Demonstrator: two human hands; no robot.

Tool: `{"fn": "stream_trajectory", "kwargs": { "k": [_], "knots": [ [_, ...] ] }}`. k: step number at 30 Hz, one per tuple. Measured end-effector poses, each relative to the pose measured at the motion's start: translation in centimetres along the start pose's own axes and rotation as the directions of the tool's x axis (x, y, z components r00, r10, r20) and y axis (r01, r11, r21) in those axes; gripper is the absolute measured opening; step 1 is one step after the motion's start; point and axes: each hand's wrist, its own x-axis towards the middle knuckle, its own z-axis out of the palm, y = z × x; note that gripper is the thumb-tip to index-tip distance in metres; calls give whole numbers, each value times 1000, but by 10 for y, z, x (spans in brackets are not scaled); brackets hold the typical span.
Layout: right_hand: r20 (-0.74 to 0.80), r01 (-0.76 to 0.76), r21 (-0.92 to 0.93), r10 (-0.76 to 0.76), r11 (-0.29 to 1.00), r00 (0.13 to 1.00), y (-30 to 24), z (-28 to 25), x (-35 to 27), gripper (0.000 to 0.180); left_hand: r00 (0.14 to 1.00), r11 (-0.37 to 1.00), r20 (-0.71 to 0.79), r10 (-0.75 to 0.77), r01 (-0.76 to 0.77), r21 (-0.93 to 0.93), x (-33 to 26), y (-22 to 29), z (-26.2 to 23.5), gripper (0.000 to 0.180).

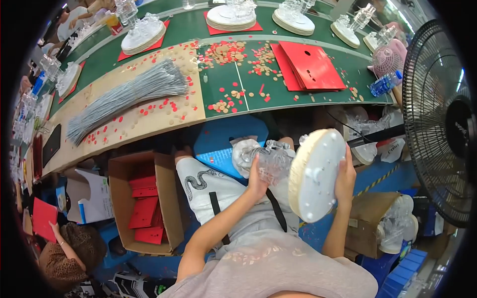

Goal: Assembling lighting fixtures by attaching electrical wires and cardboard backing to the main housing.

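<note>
Over my lap I hold a round white base (pixel 314 174) with a cream rim, tipped on edge so its flat face with small knobs and holes is turned to the right. A clear moulded plastic piece (pixel 274 164) stands out from its other side, apparently joined to it. My left hand (pixel 257 183) is closed around the clear plastic piece. My right hand (pixel 345 180) grips the right side of the base, its fingers partly hidden behind it. Behind the clear piece lies a crumpled whitish plastic bundle (pixel 243 154), partly covered.
Ahead, the green bench (pixel 223 104) carries a grey wire bundle (pixel 129 99), red sheets (pixel 310 67) and scattered discs. Similar white bases (pixel 231 20) line the far belt. A black fan (pixel 437 124) stands right; a carton (pixel 117 198) of red sheets left. A co-worker (pixel 69 248) sits lower left.
</note>
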Motion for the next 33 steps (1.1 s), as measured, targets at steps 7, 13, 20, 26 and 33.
{"fn": "stream_trajectory", "kwargs": {
  "k": [7,13,20,26,33],
  "knots": [
    [125,101,-111,-87,989,988,-67,68,22,67,962,977,202,184,-202,74,29,23,-70,73],
    [97,17,-258,9,966,995,-80,95,34,68,862,960,-482,157,-18,280,-34,55,-66,47],
    [117,84,-387,-41,918,992,-77,103,54,73,343,-120,680,648,-836,536,-148,5,76,29],
    [260,193,-449,-78,873,962,-87,124,57,79,382,-313,879,-285,-904,291,-107,-65,194,52],
    [255,201,-454,-89,868,963,-74,118,63,79,235,199,770,-594,-884,423,-150,-136,221,38]
  ]
}}
